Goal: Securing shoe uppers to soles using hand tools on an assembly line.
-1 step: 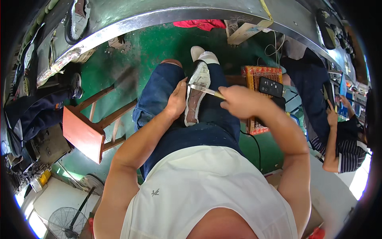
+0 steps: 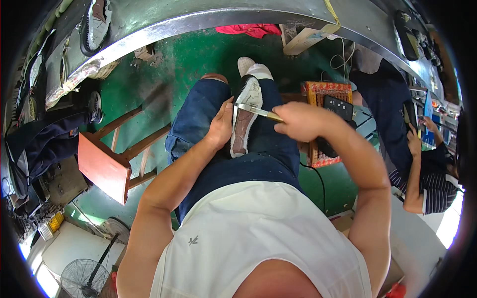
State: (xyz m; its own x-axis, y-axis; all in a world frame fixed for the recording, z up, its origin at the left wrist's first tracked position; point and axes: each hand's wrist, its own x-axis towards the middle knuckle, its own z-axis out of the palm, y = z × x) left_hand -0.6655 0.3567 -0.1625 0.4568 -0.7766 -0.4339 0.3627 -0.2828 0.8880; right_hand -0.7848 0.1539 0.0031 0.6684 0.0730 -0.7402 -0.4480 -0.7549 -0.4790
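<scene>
A shoe [image 2: 240, 130] lies across my lap with its underside up, showing a brown middle and a pale, rough front part inside a dark edge. My left hand [image 2: 221, 124] grips its left side, with the fingers partly hidden by the shoe. In my right hand [image 2: 303, 120] is a slim metal tool [image 2: 257, 111] with a yellowish handle; its exact kind is unclear. The silver end of the tool lies over the shoe's underside and reaches toward my left fingertips. Whether it presses on the shoe I cannot tell.
A metal-edged bench [image 2: 198, 25] curves across the far side, with another shoe [image 2: 97, 25] on it. A reddish stool [image 2: 104, 166] stands at left. To my right, a beaded seat [image 2: 328, 92] carries a black device [image 2: 338, 107]. A co-worker [image 2: 422, 184] sits farther right.
My right hand has shifted slightly, and my right elbow sits a little farther out. The tool has turned slightly over the shoe. My left hand and the shoe look the same.
</scene>
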